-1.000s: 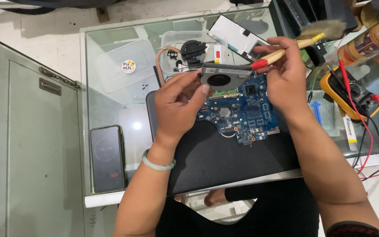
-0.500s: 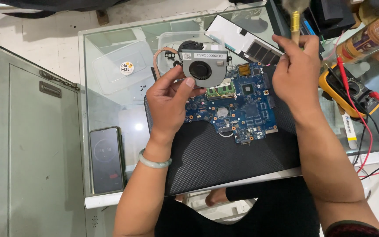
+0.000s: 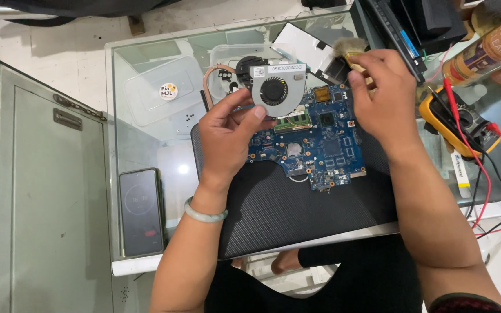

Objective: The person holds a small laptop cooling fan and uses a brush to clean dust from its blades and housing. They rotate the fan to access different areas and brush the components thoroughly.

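Two hands at upper centre: left hand (image 3: 230, 130) pinches the grey cooling fan (image 3: 278, 90) above the blue motherboard (image 3: 314, 142); right hand (image 3: 381, 95), just right of the fan, grips a brush (image 3: 343, 55), bristles toward it.

You have a dark phone (image 3: 141, 211) lying left of the black mat (image 3: 297, 214), a yellow multimeter (image 3: 456, 122) at right.

An electronics repair bench: a bare laptop circuit board (image 3: 311, 142), multimeter (image 3: 456, 122) with probe leads, spray can (image 3: 485, 52).
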